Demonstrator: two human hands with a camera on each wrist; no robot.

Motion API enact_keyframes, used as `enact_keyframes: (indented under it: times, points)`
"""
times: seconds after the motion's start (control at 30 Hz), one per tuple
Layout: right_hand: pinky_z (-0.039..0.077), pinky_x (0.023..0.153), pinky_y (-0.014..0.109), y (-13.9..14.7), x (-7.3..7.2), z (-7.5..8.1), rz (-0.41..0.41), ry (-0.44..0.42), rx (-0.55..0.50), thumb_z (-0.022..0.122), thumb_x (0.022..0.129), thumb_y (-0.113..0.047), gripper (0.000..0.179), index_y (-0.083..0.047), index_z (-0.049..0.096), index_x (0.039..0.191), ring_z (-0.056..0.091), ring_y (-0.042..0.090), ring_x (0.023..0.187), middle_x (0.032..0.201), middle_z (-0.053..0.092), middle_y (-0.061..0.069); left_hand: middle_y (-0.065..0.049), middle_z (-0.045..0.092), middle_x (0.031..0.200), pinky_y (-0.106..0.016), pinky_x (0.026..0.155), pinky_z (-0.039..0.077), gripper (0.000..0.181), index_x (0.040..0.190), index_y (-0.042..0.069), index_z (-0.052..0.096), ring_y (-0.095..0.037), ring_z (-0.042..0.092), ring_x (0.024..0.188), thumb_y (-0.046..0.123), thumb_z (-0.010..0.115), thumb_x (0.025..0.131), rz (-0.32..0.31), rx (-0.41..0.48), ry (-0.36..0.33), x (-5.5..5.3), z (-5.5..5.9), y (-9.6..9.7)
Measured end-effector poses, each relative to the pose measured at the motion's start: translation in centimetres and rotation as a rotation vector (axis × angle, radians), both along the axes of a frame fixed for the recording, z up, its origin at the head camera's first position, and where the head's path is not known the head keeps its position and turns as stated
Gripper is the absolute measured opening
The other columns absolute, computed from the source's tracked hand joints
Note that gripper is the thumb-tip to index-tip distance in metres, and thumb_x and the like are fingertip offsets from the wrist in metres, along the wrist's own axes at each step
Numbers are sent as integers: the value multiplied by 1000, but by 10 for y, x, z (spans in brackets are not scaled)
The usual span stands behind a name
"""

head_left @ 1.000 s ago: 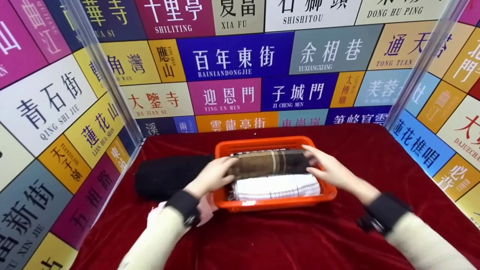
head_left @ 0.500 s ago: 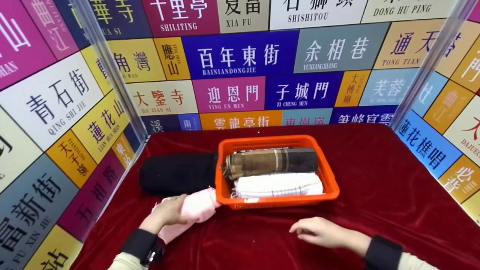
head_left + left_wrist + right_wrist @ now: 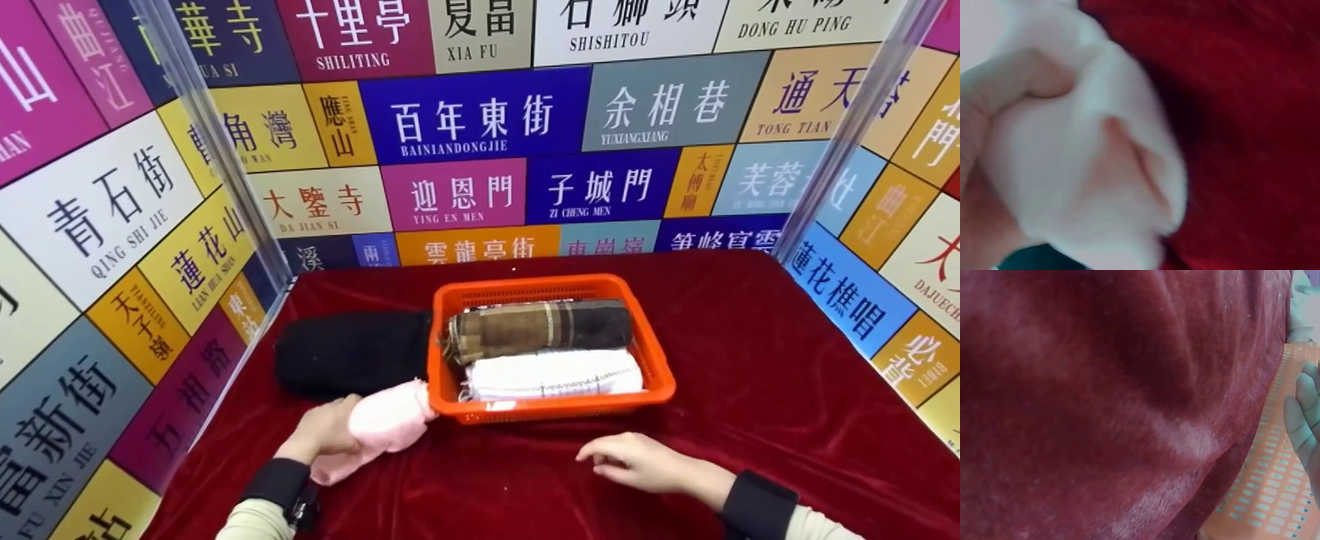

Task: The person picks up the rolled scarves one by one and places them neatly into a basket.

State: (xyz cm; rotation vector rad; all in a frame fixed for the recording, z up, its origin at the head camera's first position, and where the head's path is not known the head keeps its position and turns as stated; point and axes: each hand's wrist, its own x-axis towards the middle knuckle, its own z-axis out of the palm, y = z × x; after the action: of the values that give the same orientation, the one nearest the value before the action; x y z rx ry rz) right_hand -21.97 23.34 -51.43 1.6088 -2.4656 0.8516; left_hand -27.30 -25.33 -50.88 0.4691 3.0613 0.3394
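My left hand [image 3: 322, 431] grips a rolled pink cloth [image 3: 390, 416] on the table, left of the basket's near corner. In the left wrist view the thumb presses into the soft cloth [image 3: 1084, 146], and its end shows a folded opening. My right hand [image 3: 634, 461] is held in front of the basket, fingers loosely bent, with nothing in them. Inside the orange plastic basket [image 3: 660, 367] lie a brown plaid rolled cloth [image 3: 517, 330] at the back and a white rolled cloth [image 3: 555, 375] in front.
A black rolled cloth [image 3: 352, 352] lies against the basket's left side. Dark red velvet [image 3: 510, 480] covers the table. Panels with printed place names [image 3: 480, 112] stand at the back and both sides, with clear posts [image 3: 832, 142] at the corners.
Both hands have left the basket. The left hand moved down and left to the pink cloth and now grips its lower end; the right drew back towards the near side.
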Motion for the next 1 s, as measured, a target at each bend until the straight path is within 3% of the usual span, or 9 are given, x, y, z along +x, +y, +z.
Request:
enact_keyframes:
  times: [0.17, 0.3, 0.4, 0.67, 0.7, 0.77, 0.83, 0.93, 1.0]
  points:
    - [44, 68, 14, 5, -2, 2, -22, -7, -20, 61, 82, 1, 25, -7, 61, 106, 58, 4, 75, 86, 65, -1, -6, 63, 78, -46, 59, 46, 40, 88, 11, 54, -31, 62, 71, 28, 72, 56, -13, -16, 147, 0, 0, -2]
    - [43, 67, 12, 6, -2, 4, -23, -1, -25, 61, 81, 2, 26, -7, 61, 106, 57, 3, 73, 82, 64, -2, -5, 63, 77, -46, 57, 46, 40, 88, 14, 54, -31, 62, 71, 30, 72, 56, -1, -8, 117, 5, 6, -5]
    - [43, 67, 12, 7, -2, 6, -25, 5, -37, 61, 81, 3, 28, -9, 61, 106, 57, 3, 73, 81, 64, -1, -4, 63, 76, -44, 56, 46, 40, 86, 14, 55, -30, 62, 70, 27, 73, 52, -60, 21, 85, 9, 14, -11]
    - [43, 69, 13, 6, 0, 7, -16, 19, -46, 61, 81, 3, 28, -9, 61, 106, 58, 5, 74, 82, 63, 0, 8, 62, 78, -32, 61, 46, 29, 83, 19, 59, -13, 57, 70, 24, 70, 57, -377, 76, -86, 20, 35, -1]
    - [44, 69, 14, 5, 0, 8, -13, 16, -53, 61, 81, 3, 27, -8, 60, 106, 58, 6, 75, 83, 64, 1, 10, 61, 78, -30, 62, 46, 27, 84, 22, 60, -10, 57, 70, 26, 71, 60, -396, 110, -117, 23, 38, 8]
    - [47, 71, 17, 1, 0, 9, -6, 5, -71, 60, 83, 2, 27, -9, 60, 107, 60, 9, 79, 86, 64, 4, 7, 66, 91, -29, 74, 48, 25, 96, 21, 65, -12, 61, 82, 26, 68, 72, -496, 298, -295, 28, 44, 31]
    - [49, 72, 23, -4, 0, 13, -8, 3, -87, 59, 85, 0, 25, -9, 59, 108, 61, 13, 82, 90, 64, 6, 12, 65, 100, -24, 77, 47, 31, 107, 27, 64, -6, 60, 88, 31, 66, 77, -569, 393, -349, 33, 52, 55]
    - [49, 78, 31, -13, 3, 19, -52, 84, -96, 59, 86, -4, 26, -5, 58, 112, 60, 18, 92, 101, 63, 7, 10, 58, 123, -24, 91, 43, 44, 130, 26, 52, -7, 55, 108, 27, 58, 86, -760, 554, -489, 37, 59, 100]
    - [47, 84, 31, -20, 6, 24, -86, 171, -104, 59, 86, -7, 30, -3, 57, 116, 58, 20, 99, 109, 61, 8, 13, 56, 124, -22, 90, 43, 45, 132, 27, 49, -4, 55, 107, 27, 57, 87, -851, 504, -410, 38, 62, 126]
